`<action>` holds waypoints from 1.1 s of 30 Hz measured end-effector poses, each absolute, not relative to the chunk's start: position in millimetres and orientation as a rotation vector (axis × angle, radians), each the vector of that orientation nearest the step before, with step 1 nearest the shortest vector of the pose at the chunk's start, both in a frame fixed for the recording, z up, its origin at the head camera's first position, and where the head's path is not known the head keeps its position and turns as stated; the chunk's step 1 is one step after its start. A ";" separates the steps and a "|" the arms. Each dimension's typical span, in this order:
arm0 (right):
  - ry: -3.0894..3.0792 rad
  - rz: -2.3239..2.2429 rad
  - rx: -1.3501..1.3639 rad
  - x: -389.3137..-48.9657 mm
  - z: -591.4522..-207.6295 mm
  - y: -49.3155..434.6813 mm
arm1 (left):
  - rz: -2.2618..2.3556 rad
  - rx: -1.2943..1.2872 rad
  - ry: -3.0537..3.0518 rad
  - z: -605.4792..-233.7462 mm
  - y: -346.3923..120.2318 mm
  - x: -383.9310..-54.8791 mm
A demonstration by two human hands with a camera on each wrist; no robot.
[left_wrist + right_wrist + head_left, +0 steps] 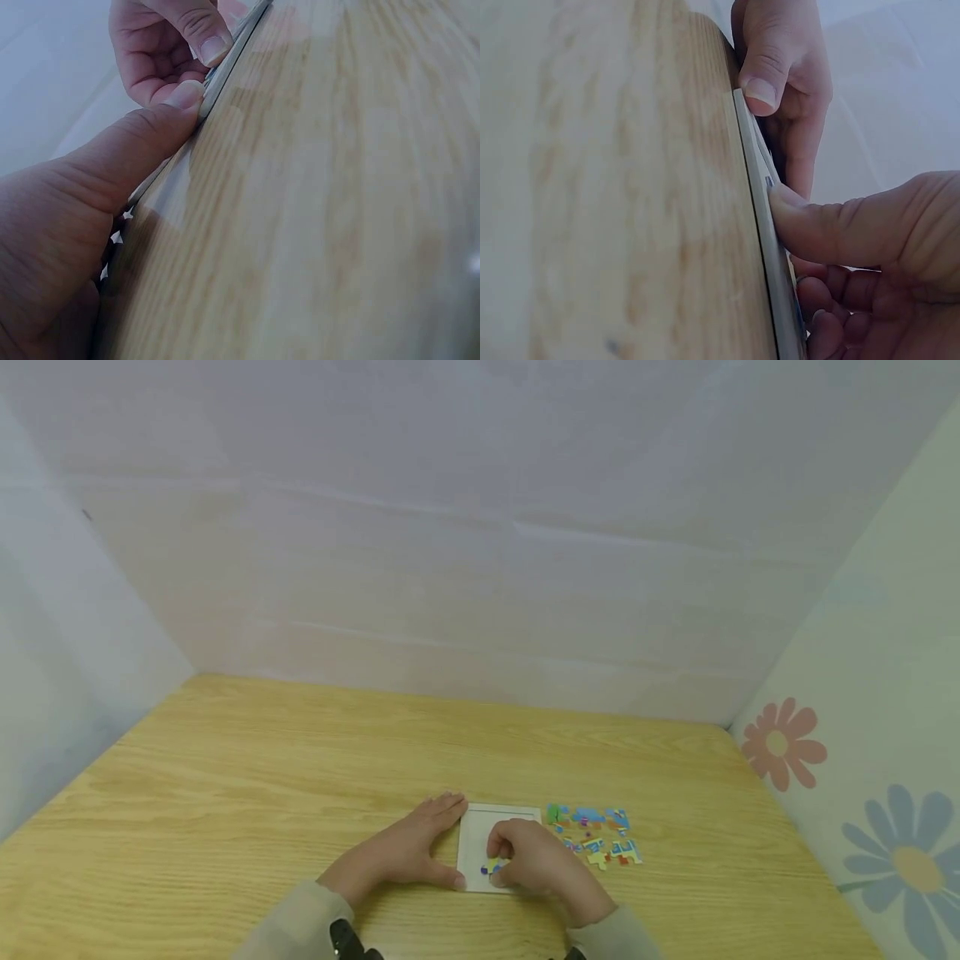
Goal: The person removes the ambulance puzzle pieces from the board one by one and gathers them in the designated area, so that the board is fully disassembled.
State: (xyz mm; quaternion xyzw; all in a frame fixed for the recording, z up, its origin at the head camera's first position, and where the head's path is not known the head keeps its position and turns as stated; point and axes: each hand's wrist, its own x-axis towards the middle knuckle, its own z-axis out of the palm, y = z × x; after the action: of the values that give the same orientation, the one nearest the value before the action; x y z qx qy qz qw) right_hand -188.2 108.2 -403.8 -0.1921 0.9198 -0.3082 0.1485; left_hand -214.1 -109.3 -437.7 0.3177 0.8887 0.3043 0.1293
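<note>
A pale square puzzle tray (474, 837) lies on the wooden table in front of the person. Along its left side the left hand (414, 843) is spread, fingertips at the upper corner and thumb at the lower one. In the left wrist view, that thumb (142, 142) presses the tray's edge. Over the tray, the right hand (534, 858) pinches a small yellow and blue jigsaw piece (492, 865) between thumb and curled fingers, low against the tray's surface. The right wrist view shows the right thumb (829, 225) right at the tray rim (759, 202), with the piece mostly hidden.
Several colourful jigsaw pieces (588, 817) lie close together on the table just right of the tray. The wooden table (300, 760) meets a pale wall covering (480, 610) behind and at both sides. Printed flowers (784, 743) decorate the right side.
</note>
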 end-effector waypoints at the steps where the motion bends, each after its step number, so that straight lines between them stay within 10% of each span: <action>1: 2.640 -0.891 -0.550 -188.2 -403.8 108.4 | 0.888 0.922 2.581 -437.8 -109.3 -214.1; 33: 2.614 -0.920 -0.576 -186.6 -402.1 112.7 | 0.901 0.900 2.561 -436.4 -106.2 -213.1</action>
State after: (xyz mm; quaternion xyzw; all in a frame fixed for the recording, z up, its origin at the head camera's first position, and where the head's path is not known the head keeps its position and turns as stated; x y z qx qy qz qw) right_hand -186.6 112.7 -402.1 -0.2010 0.9124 -0.3211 0.1549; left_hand -213.1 -106.2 -436.4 0.3116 0.8865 0.3119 0.1402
